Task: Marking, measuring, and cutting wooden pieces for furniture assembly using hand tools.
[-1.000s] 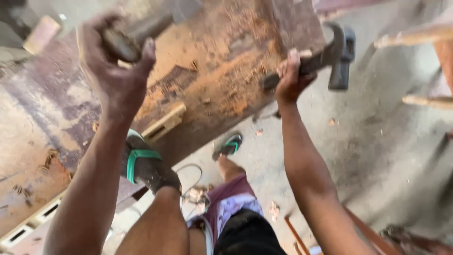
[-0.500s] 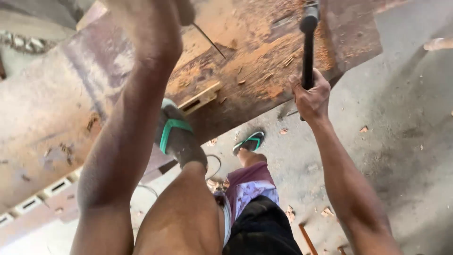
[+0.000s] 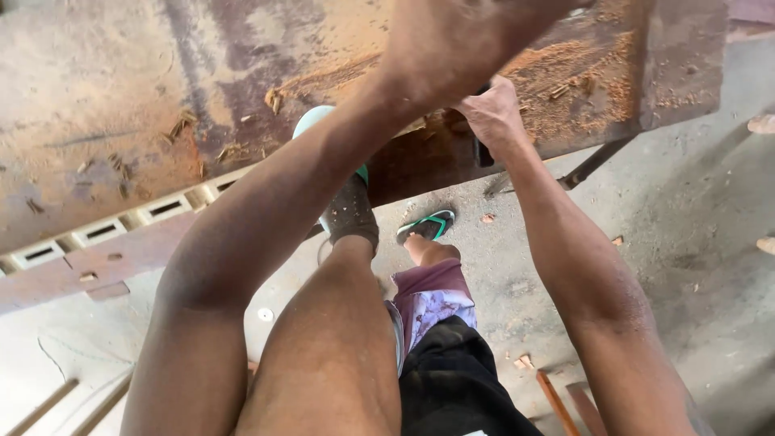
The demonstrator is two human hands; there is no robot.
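A big worn wooden slab (image 3: 161, 105) with rectangular slots cut along its near edge lies in front of me, dusted with orange chips. My left hand (image 3: 468, 36) is over its top right part, blurred and seen from the back, so what it holds is hidden. Just below and to the right, my right hand (image 3: 494, 113) is closed around the dark handle of a hammer (image 3: 482, 151), low against the slab's edge. The hammer's head is hidden. My foot in a green sandal (image 3: 343, 173) is braced on the slab's edge.
My other foot in a green sandal (image 3: 428, 224) stands on the grey concrete floor (image 3: 686, 242), which is scattered with wood chips. Thin wooden strips (image 3: 557, 400) lie by my right side. A dark leg or brace (image 3: 593, 161) slants under the slab.
My right hand has swung the hammer down from its raised position to the slab, close under my left hand. The view has moved nearer to the slab.
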